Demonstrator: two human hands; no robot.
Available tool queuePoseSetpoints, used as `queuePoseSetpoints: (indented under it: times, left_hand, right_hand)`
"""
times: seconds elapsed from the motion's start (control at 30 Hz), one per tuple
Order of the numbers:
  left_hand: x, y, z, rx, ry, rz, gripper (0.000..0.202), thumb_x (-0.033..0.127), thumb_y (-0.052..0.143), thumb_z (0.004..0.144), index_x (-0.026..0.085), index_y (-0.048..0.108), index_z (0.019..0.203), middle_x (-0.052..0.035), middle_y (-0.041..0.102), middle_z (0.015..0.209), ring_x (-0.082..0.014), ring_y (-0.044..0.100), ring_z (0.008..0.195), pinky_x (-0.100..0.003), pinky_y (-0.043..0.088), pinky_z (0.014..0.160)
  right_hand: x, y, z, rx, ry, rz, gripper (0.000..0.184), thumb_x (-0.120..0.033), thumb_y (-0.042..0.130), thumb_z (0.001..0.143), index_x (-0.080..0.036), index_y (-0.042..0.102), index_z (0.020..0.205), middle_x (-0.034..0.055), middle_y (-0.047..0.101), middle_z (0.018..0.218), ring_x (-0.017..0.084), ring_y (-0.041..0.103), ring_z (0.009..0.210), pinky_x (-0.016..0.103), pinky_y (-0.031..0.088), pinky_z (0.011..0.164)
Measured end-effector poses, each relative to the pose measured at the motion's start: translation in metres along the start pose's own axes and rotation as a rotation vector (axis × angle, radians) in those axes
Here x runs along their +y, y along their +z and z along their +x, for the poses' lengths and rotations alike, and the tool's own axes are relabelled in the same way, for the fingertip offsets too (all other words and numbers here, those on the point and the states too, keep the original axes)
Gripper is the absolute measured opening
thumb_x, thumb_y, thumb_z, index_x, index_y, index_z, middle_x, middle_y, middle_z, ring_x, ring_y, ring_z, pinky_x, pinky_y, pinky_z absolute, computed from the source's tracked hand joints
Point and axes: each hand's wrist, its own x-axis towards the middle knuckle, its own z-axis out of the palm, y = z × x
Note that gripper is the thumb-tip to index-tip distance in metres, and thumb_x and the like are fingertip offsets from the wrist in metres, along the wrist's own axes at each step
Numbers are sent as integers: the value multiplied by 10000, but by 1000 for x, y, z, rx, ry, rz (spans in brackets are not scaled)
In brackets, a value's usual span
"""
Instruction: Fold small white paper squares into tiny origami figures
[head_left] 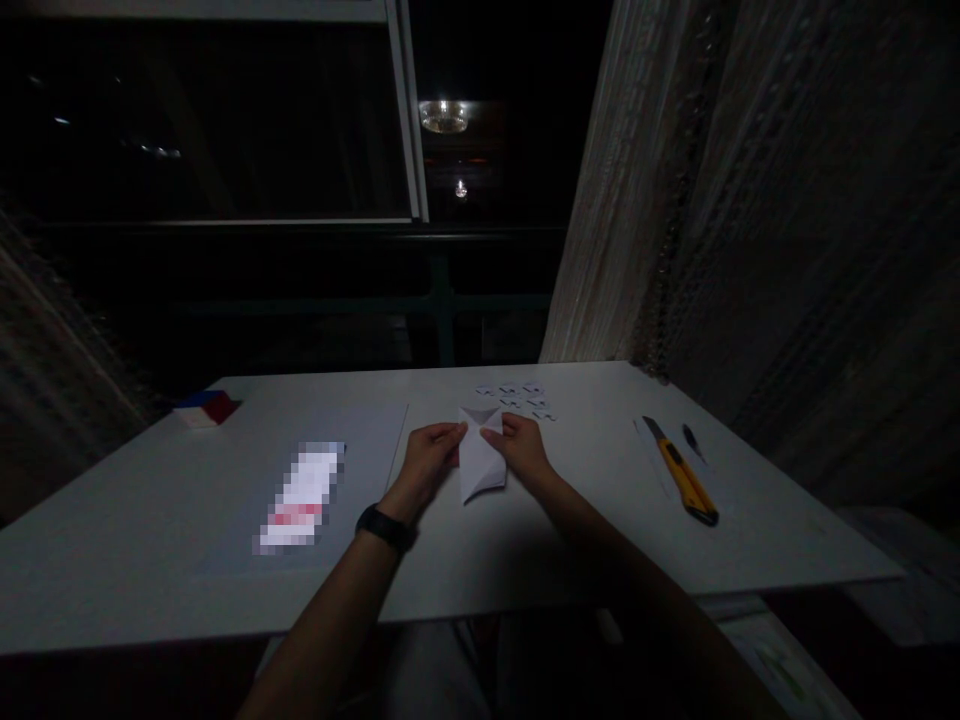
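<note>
1. My left hand (436, 448) and right hand (523, 450) are close but apart, with the folded paper (481, 462) pinched between them, 1 hand at each side edge, thumbs on top.
2. The paper is in front of me, just above the table (592, 440) or resting on it; I cannot tell which.
3. Done, as far as I can see: the paper has creases, and a fold makes a shallow hollow at its far end.
4. Left, I'd judge: its near edge curls up loosely, so the folding looks only partway through. How many folds remain I cannot tell.
5. Just beyond my hands lie about 6 small paper pieces (510, 389) with dark marks, apparently finished and set aside.
6. Well to the right of my hands is a yellow cutter (681, 472), untouched.
7. Left of my hands, a bright pixelated item (301, 495) lies on a pale sheet (367, 460); farther left sits a coloured box (204, 409).
</note>
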Motion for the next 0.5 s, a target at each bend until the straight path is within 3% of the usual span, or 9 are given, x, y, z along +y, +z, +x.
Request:
queuePoseSetpoints:
  times: [0.1,0.23,0.37,0.5]
  left_hand:
    - [0,0,-1,-57,-6,-40,414,422,713,575,99,684,833,-82,669,717,-137,589,597,-238,449,549]
    - [-6,1,1,-105,2,-66,483,294,774,515,99,659,941,-110,679,837,-168,615,693,-276,468,642]
    - [-13,1,6,-62,6,-57,464,266,781,497,72,664,902,-129,681,841,-180,617,689,-291,473,650]
    - [-13,0,8,54,22,-97,497,259,785,480,66,655,919,-118,686,776,-172,615,651,-298,473,643]
  right_hand:
    - [2,-1,1,47,30,13,223,-286,666,552,-143,608,712,55,676,676,193,621,595,278,464,540]
    - [5,-3,4,111,31,-11,270,-331,664,559,-152,585,745,56,678,681,201,625,606,286,465,543]
    - [10,-3,5,190,17,-86,345,-365,672,558,-189,504,803,24,672,655,183,612,546,272,457,493]
    - [11,-2,6,174,-2,-69,340,-389,664,573,-209,456,772,4,656,622,181,610,536,265,455,477]
